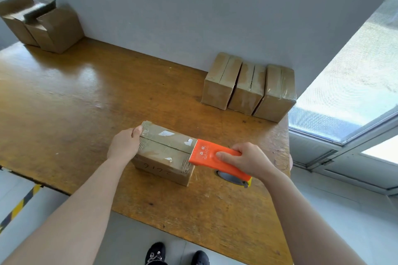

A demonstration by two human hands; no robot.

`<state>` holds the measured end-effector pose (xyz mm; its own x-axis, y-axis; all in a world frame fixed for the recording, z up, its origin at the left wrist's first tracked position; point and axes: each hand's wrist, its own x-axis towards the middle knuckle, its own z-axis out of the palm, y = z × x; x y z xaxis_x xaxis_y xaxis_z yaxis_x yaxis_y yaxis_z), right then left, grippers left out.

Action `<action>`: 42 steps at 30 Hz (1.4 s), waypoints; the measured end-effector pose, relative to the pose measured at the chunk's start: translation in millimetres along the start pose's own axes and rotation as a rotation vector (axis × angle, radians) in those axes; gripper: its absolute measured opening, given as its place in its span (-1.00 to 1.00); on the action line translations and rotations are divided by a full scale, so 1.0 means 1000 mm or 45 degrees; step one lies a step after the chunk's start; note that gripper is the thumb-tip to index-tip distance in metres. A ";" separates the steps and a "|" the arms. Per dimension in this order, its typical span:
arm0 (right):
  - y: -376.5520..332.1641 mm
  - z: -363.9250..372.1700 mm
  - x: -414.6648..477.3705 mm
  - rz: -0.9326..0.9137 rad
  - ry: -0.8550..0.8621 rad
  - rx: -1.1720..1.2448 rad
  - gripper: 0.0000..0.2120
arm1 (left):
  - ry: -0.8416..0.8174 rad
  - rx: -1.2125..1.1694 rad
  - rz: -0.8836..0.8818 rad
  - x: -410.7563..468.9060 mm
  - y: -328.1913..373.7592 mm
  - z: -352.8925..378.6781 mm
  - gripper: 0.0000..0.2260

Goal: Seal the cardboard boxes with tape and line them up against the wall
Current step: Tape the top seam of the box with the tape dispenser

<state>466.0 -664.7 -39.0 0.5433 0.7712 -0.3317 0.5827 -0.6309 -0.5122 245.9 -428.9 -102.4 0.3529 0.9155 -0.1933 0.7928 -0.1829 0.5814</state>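
Note:
A small cardboard box [165, 148] lies on the wooden table [86, 103] near its front edge, flaps closed, with tape scraps on top. My left hand [125, 143] grips its left end, thumb on the top. My right hand [249, 161] grips an orange tape dispenser [212, 154], whose toothed blade touches the box's right top edge. Three taped boxes [247, 87] stand side by side against the wall at the back right.
Two unsealed cardboard boxes [43, 23] with flaps up stand at the table's far left corner by the wall. A window [355, 84] runs along the right of the table. My shoes [176, 255] show below the table's front edge.

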 end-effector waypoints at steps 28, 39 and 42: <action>0.020 0.015 0.002 0.005 -0.004 0.097 -0.51 | -0.129 0.772 0.293 -0.044 0.065 0.048 -0.14; 0.044 0.042 -0.017 0.027 0.061 0.128 -0.52 | -0.226 0.835 0.411 -0.022 0.059 0.034 -0.16; 0.042 0.038 -0.017 0.020 0.029 0.073 -0.54 | -0.233 0.843 0.410 -0.022 0.060 0.035 -0.16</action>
<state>458.1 -701.2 -85.1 0.5661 0.7588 -0.3221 0.5388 -0.6363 -0.5521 302.9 -472.3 -91.0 0.6483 0.7172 -0.2558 0.7492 -0.6607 0.0466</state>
